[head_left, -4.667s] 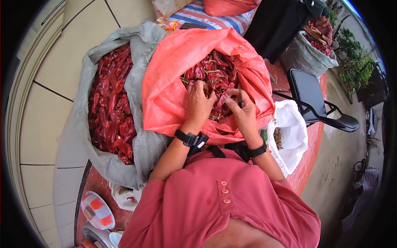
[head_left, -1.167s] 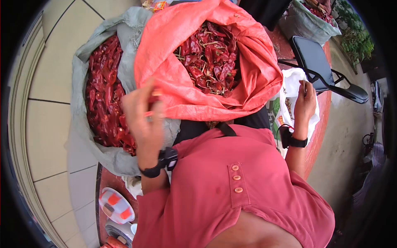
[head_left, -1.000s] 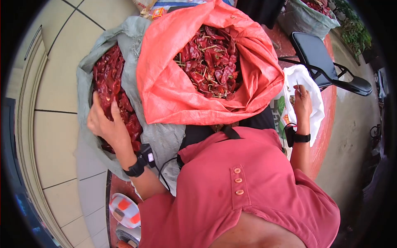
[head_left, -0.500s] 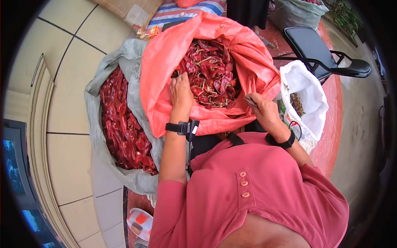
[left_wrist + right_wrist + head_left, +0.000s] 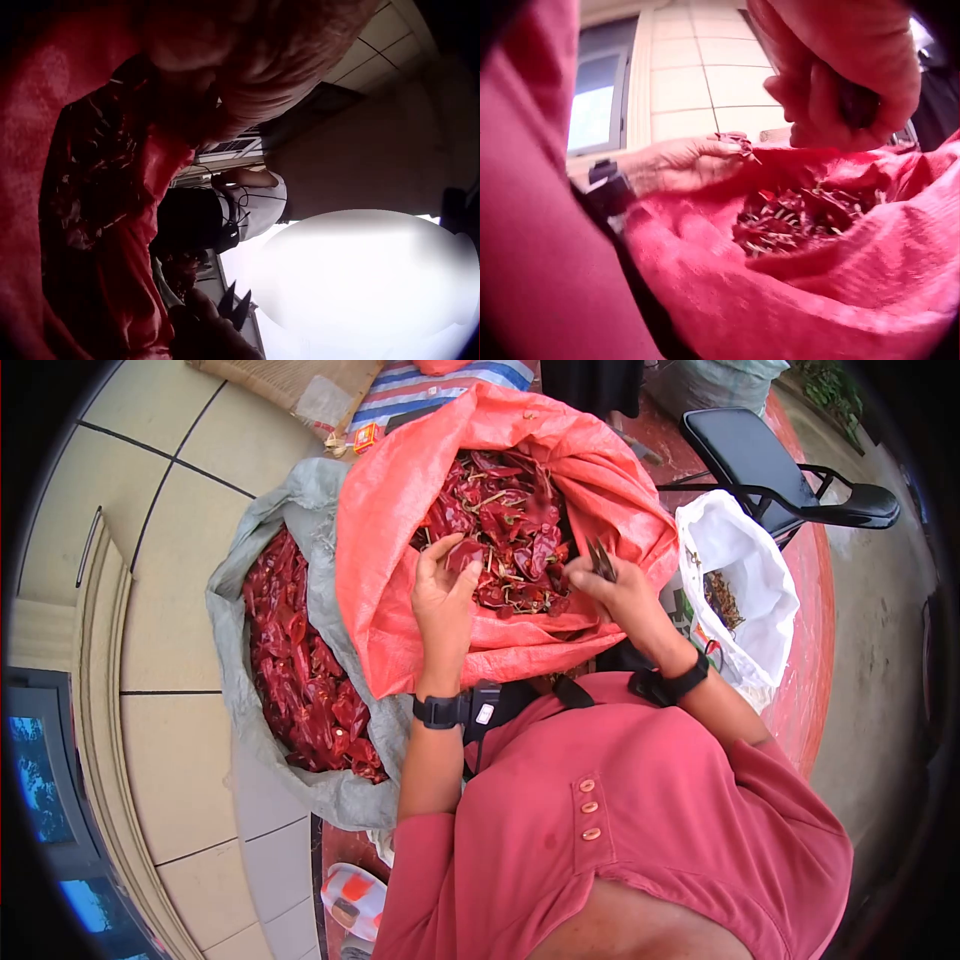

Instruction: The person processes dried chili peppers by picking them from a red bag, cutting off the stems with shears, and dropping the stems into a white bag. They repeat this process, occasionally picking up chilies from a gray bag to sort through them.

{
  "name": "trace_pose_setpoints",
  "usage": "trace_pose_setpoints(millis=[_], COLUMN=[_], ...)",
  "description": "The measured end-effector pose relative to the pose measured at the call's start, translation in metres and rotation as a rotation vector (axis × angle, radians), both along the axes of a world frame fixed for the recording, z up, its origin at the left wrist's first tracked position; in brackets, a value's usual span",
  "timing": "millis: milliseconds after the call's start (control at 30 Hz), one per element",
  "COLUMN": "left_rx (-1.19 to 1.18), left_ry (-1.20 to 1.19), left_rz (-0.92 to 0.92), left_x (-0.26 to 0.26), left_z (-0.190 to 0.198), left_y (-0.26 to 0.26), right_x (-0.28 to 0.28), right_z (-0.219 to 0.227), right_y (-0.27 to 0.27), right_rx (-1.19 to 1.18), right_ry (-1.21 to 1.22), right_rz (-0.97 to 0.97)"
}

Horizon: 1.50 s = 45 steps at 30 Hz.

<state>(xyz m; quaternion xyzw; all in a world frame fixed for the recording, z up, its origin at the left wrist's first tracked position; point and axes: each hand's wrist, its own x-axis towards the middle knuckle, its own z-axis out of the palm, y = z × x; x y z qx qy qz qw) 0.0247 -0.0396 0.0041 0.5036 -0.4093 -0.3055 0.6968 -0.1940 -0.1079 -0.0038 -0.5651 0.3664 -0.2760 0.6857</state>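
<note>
Over the left part of the red sack's mouth, my left hand (image 5: pixel 444 605) pinches a dried red chili pepper (image 5: pixel 463 554) between thumb and fingers; the right wrist view shows this pepper (image 5: pixel 735 140) with a thin stem poking out. My right hand (image 5: pixel 632 605), at the sack's right side, grips small scissors (image 5: pixel 601 560) in its curled fingers. Their two pointed blades (image 5: pixel 234 306) stand apart in the left wrist view, while the handle is mostly hidden in the fist. More dried peppers with pale stems (image 5: pixel 510 525) fill the red sack (image 5: pixel 400 490).
On the left a grey sack (image 5: pixel 235 580) holds a mass of red peppers. A white bag (image 5: pixel 765 570) with brown stem bits stands at right, near a black folding chair (image 5: pixel 745 455). A plastic basin (image 5: pixel 355 895) sits lower left. Another person (image 5: pixel 255 202) stands beyond the sack.
My left hand went from the red sack to the grey sack and back, and now holds a pepper up. My right hand came from the white bag to the red sack with the scissors.
</note>
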Motion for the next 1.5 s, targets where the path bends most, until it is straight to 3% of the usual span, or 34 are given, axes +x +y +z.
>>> trace_pose_setpoints(millis=[233, 333, 467, 500, 633, 733, 867, 967, 1067, 1167, 1267, 1367, 1500], left_rx=[0.030, 0.033, 0.058, 0.068, 0.021, 0.060, 0.181, 0.160, 0.250, 0.200, 0.438, 0.405, 0.291], left_ry=[0.227, 0.212, 0.165, 0.158, -0.730, -0.978, -0.894, -0.772, -0.699, -0.672, -0.453, -0.633, -0.740], left_rz=[-0.161, -0.198, -0.195, -0.195, 0.151, 0.084, 0.033, 0.029, -0.038, -0.066, -0.290, -0.326, -0.343], left_x=[-0.028, -0.032, -0.032, -0.032, -0.042, -0.038, -0.039, -0.043, -0.042, -0.039, -0.038, -0.032, -0.036], left_z=[0.008, 0.006, -0.003, -0.002, 0.008, -0.003, -0.013, -0.018, -0.020, -0.028, -0.009, -0.006, 0.000], left_y=[0.011, 0.012, 0.013, 0.014, 0.016, 0.009, 0.007, 0.008, 0.011, 0.011, 0.017, 0.022, 0.025], right_x=[0.036, 0.046, 0.043, 0.043, 0.045, 0.046, 0.049, 0.053, 0.050, 0.042, 0.046, 0.043, 0.038], right_z=[0.013, 0.013, 0.009, 0.010, 0.018, 0.019, 0.020, -0.005, 0.003, 0.007, 0.010, 0.015, 0.007], right_y=[-0.016, -0.010, -0.008, -0.006, 0.003, 0.007, 0.010, 0.005, 0.009, 0.013, 0.021, 0.016, -0.002], right_rx=[0.765, 0.643, 0.514, 0.450, 0.213, 0.063, -0.226, -0.602, -1.164, -1.271, -0.380, 0.042, 0.473], right_ry=[-0.453, -0.512, -0.469, -0.416, -0.296, -0.308, -0.273, -0.175, -0.009, 0.119, -0.253, -0.385, -0.505], right_rz=[0.200, 0.085, 0.107, 0.059, -0.036, -0.041, -0.102, -0.095, -0.180, -0.043, -0.068, -0.050, 0.152])
